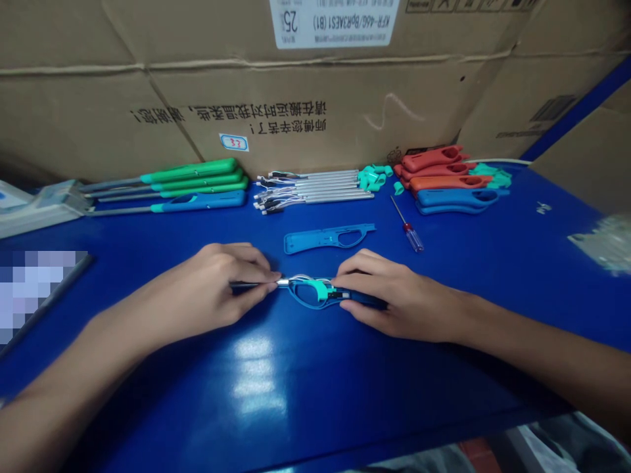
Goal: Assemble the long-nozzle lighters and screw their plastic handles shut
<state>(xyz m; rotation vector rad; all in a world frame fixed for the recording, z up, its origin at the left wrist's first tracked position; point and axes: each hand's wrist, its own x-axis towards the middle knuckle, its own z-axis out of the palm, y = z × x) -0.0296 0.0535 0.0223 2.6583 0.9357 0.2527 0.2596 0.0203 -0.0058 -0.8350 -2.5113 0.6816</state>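
A blue lighter handle half (308,305), open side up, lies between my hands. Thumb and fingers of my left hand (221,279) pinch a metal lighter tube (282,282) at the handle's left end. My right hand (399,289) is closed around the wide right end of the handle, its fingertips by the black igniter part. A teal trigger (321,289) and thin white wires sit in the handle's loop. Just beyond lies the matching blue handle half (315,241), inner side showing. My fingers hide parts of both ends.
At the back are assembled green lighters (197,176), metal tubes with wires (325,187), teal triggers (374,176), red handle halves (434,157) and blue ones (453,200). A screwdriver (413,236) lies nearer. A cardboard box (345,85) walls the back; a clear plastic bag (606,243) lies right.
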